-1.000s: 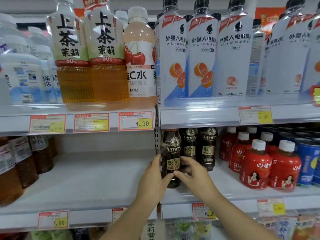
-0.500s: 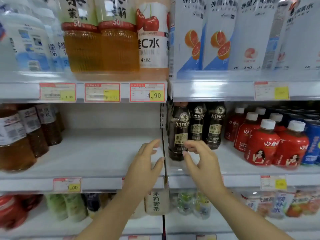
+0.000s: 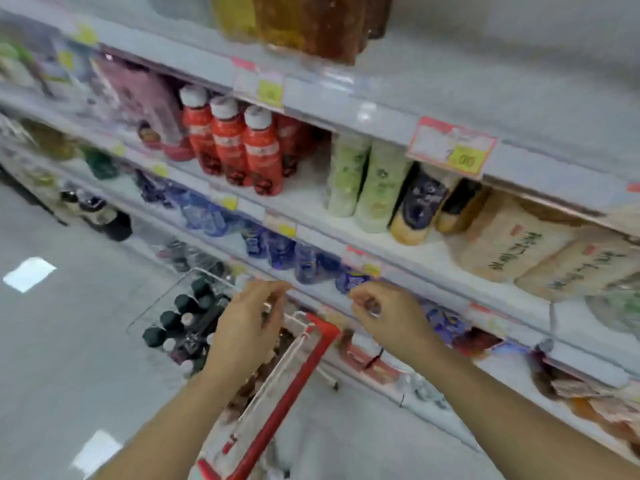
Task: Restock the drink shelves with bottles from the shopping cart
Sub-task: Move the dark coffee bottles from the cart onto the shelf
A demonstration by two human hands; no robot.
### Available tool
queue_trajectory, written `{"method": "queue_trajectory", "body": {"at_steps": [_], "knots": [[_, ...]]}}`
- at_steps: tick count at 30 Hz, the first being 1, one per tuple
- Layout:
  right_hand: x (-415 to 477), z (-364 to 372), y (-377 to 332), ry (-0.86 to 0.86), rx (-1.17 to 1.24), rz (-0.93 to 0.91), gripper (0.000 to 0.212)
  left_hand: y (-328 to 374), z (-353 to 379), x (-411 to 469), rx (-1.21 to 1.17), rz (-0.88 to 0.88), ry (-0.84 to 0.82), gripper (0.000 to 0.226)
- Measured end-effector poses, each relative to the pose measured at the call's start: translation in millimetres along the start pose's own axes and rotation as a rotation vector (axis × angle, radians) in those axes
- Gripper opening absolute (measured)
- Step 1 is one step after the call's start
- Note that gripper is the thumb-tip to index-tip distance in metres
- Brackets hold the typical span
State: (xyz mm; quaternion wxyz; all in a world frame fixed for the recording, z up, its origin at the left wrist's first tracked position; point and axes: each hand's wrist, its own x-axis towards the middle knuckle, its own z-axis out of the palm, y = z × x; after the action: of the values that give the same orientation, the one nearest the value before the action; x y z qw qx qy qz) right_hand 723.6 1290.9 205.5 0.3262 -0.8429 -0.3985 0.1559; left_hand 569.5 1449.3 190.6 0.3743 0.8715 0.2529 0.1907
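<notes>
The view is blurred and tilted, looking down along the shelves. A wire shopping cart [image 3: 162,299] with a red handle [image 3: 287,393] stands below me, holding several dark-capped bottles [image 3: 180,317]. My left hand [image 3: 247,327] hovers over the cart's near end, fingers loosely curled, holding nothing. My right hand [image 3: 388,317] hangs beside it near the front edge of a low shelf [image 3: 408,289], fingers half curled and empty. Red bottles with white caps [image 3: 242,147] stand on a shelf above the hands.
Pale green bottles [image 3: 363,188] and dark bottles [image 3: 419,206] stand on the same shelf, with beige packs [image 3: 540,247] to the right. Blue bottles [image 3: 284,251] fill the shelf below. Grey floor [image 3: 69,341] lies left of the cart.
My hands have left the dark coffee bottle on the shelf and dropped away. My view has swung down and left, bringing the cart and lower shelves into sight.
</notes>
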Motion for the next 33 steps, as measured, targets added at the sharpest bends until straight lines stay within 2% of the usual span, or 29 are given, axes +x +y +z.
{"method": "queue_trajectory", "body": {"at_steps": [6, 12, 15, 17, 20, 23, 29, 33], "knots": [[55.4, 148.6, -1.6, -0.371, -0.029, 0.217, 0.014, -149.1, -34.8, -31.8, 0.113, -0.457, -0.113, 0.026], [90.4, 248.9, 11.8, -0.670, -0.196, 0.269, 0.036, -258.9, -35.7, -60.4, 0.152, -0.701, -0.265, 0.032], [107.4, 285.2, 25.2, -0.737, -0.317, 0.208, 0.043, -295.4, -26.4, -69.3, 0.192, -0.707, -0.358, 0.037], [121.4, 303.2, 31.6, -0.759, -0.441, 0.097, 0.053, -311.1, -20.2, -72.7, 0.195, -0.722, -0.392, 0.039], [141.7, 323.5, 37.8, -0.854, -0.715, -0.100, 0.063, -325.2, -11.9, -76.2, 0.181, -0.722, -0.389, 0.039], [154.0, 338.0, 37.7, -0.977, -0.907, -0.162, 0.067, -331.5, -6.2, -77.5, 0.179, -0.702, -0.368, 0.038], [164.6, 340.1, 37.6, -1.052, -0.916, -0.195, 0.057, -333.7, -4.5, -64.1, 0.272, -0.672, -0.289, 0.034], [161.1, 317.7, 36.4, -1.005, -0.766, -0.207, 0.062, -334.3, -5.5, -34.4, 0.208, -0.628, -0.198, 0.031]]}}
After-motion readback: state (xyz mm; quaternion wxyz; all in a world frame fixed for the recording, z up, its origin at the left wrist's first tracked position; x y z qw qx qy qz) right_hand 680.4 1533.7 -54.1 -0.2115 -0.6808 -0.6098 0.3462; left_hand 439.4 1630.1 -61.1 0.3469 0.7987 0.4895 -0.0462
